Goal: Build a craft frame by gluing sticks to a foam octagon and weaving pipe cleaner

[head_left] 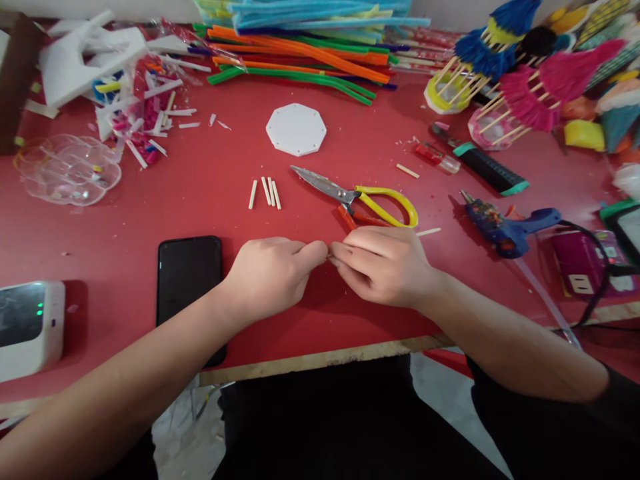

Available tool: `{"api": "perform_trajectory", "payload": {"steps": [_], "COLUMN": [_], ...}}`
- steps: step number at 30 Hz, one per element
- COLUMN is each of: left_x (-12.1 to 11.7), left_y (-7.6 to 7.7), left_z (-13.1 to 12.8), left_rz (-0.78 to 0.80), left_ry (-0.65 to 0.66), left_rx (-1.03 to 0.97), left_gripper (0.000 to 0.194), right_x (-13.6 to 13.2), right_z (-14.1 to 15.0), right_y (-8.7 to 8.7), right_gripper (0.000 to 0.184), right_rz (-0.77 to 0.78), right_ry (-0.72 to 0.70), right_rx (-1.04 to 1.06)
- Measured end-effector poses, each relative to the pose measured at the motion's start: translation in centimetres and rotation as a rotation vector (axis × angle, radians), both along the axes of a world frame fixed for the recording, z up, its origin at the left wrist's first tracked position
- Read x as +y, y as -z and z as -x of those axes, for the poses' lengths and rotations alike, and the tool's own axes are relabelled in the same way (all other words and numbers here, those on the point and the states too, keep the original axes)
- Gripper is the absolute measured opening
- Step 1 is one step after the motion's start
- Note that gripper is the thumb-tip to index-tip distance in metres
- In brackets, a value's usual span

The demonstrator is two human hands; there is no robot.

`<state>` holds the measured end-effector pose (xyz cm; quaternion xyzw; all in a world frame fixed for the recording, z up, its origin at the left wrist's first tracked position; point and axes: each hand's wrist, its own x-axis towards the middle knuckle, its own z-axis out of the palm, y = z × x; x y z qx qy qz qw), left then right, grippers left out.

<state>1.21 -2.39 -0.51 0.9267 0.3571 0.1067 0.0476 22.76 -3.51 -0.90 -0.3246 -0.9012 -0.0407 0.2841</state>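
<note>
Pale sliver [329, 257], mostly hidden, pinched between fingertips of left hand [277, 273] and right hand [385, 263], both curled, knuckles up, over red table [125, 253]! Scissors [345, 195] just beyond right hand, four short sticks [271, 191] farther left; purple box [573, 257] far right, markings too small to read.

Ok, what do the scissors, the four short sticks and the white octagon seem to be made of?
Scissors: grey, dully shining blades, so probably steel; the smooth yellow and orange-red handles look like plastic.
Four short sticks: pale tan and matt, likely wood or bamboo.
White octagon: matt and evenly white, perhaps plastic or foam board; the look leaves it open.
</note>
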Motion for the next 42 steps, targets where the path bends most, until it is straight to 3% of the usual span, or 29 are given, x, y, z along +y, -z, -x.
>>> {"api": "perform_trajectory", "payload": {"steps": [5,10,15,17,19,24,27,30,33,42], "left_x": [0.0,0.3,0.9,1.2,1.5,1.6,1.4,1.3,1.1,1.2], "left_y": [0.1,-0.5,-0.9,-0.9,-0.9,-0.9,-0.7,-0.4,-0.3,0.0], "left_z": [0.2,0.1,-0.1,0.0,0.0,0.0,0.0,-0.1,-0.3,-0.4], "left_rz": [0.041,0.350,0.682,0.746,0.717,0.542,0.569,0.617,0.631,0.381], "left_ry": [0.022,-0.009,-0.148,-0.169,-0.193,-0.253,-0.302,-0.357,-0.366,-0.261], "left_rx": [-0.155,-0.463,-0.800,-0.853,-0.855,-0.817,-0.845,-0.889,-0.848,-0.586], "left_gripper": [0.019,0.017,0.023,0.024,0.023,0.015,0.015,0.011,0.010,0.014], "right_x": [-0.1,0.1,0.4,0.4,0.4,1.3,2.0,2.0,1.5,1.4], "right_z": [-0.1,0.1,-0.3,-0.7,-1.0,-1.1,-0.9,-0.6,-0.1,0.9], "right_y": [-0.3,-0.5,-0.5,-0.6,-0.7,-0.1,0.4,0.3,-0.1,0.8], "right_gripper": [0.017,0.013,0.045,0.048,0.044,0.031,0.016,0.020,0.010,0.011], "right_rz": [0.048,0.074,0.096,0.046,0.085,0.504,0.672,0.718,0.672,0.409], "right_ry": [-0.012,0.011,0.084,0.084,0.118,0.171,0.266,0.341,0.313,0.234], "right_rx": [0.093,0.176,0.275,0.342,0.488,1.002,1.085,1.012,0.830,0.478]}}
